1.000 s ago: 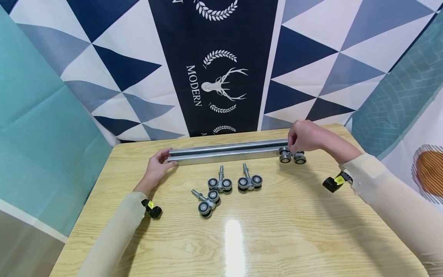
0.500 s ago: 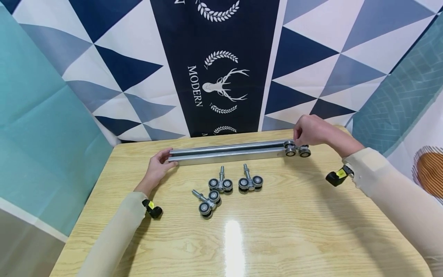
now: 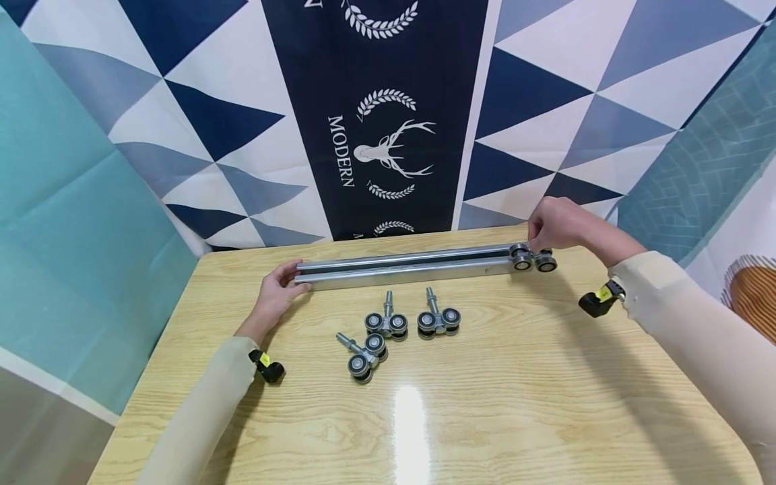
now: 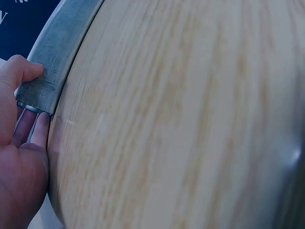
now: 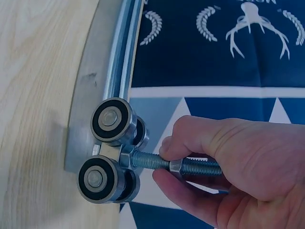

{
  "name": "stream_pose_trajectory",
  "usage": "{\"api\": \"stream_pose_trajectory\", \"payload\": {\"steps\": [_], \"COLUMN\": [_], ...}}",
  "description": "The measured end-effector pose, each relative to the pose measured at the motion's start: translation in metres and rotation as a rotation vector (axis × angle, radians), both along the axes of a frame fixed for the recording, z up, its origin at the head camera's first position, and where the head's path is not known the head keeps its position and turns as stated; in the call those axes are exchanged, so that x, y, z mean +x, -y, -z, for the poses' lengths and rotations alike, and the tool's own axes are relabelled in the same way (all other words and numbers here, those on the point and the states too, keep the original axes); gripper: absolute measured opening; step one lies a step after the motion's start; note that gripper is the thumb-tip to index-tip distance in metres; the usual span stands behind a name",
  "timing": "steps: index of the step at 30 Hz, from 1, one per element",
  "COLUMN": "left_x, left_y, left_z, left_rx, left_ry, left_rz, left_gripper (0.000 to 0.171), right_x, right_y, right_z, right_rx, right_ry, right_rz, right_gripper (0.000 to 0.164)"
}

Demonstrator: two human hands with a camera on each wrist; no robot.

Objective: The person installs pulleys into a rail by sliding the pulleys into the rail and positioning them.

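A long metal rail point(image 3: 406, 275) with an open slot lies near the table's back edge. My left hand point(image 3: 273, 296) grips its left end; in the left wrist view the thumb presses the rail's side point(image 4: 55, 71) while the fingers reach around its end. At the right end, my right hand point(image 3: 554, 222) pinches a roller trolley point(image 3: 523, 257) by its threaded bolt point(image 5: 148, 160), thumb and finger close to the nut. The trolley's wheels point(image 5: 110, 119) are beside the rail's right end in the right wrist view; whether they touch it I cannot tell.
Three more roller trolleys lie in front of the rail: one right point(image 3: 439, 321), one middle point(image 3: 386, 323), one nearer left point(image 3: 366, 357). The wooden table point(image 3: 485, 404) ends at a patterned cloth backdrop point(image 3: 388, 148).
My right hand has carried the roller trolley rightward and slightly back along the rail to its right end. The left hand and the other trolleys stay put.
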State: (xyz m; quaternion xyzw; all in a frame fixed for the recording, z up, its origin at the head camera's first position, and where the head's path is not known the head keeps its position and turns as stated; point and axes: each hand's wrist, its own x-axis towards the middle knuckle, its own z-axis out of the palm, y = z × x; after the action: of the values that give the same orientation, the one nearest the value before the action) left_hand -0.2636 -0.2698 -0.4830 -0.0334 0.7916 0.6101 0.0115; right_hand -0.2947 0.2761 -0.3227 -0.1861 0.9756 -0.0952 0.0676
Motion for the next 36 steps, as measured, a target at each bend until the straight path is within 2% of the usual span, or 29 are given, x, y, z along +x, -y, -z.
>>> {"api": "stream_pose_trajectory", "payload": {"steps": [12, 19, 36], "left_x": [0.0, -0.001, 0.0], "left_y": [0.0, -0.001, 0.0], "left_z": [0.0, 0.001, 0.001], "left_rx": [-0.03, -0.024, -0.018], "left_ry": [-0.022, -0.022, -0.024], "left_rz": [0.0, -0.01, 0.001], "left_gripper": [0.068, 0.067, 0.067], "right_x": [-0.008, -0.012, -0.019], "right_y": [-0.022, -0.032, -0.046], "right_z": [0.002, 0.006, 0.018], "right_rx": [0.017, 0.035, 0.039], "right_ry": [-0.044, -0.07, -0.068], "right_rz": [0.06, 0.072, 0.071], "right_gripper": [0.017, 0.019, 0.023]}}
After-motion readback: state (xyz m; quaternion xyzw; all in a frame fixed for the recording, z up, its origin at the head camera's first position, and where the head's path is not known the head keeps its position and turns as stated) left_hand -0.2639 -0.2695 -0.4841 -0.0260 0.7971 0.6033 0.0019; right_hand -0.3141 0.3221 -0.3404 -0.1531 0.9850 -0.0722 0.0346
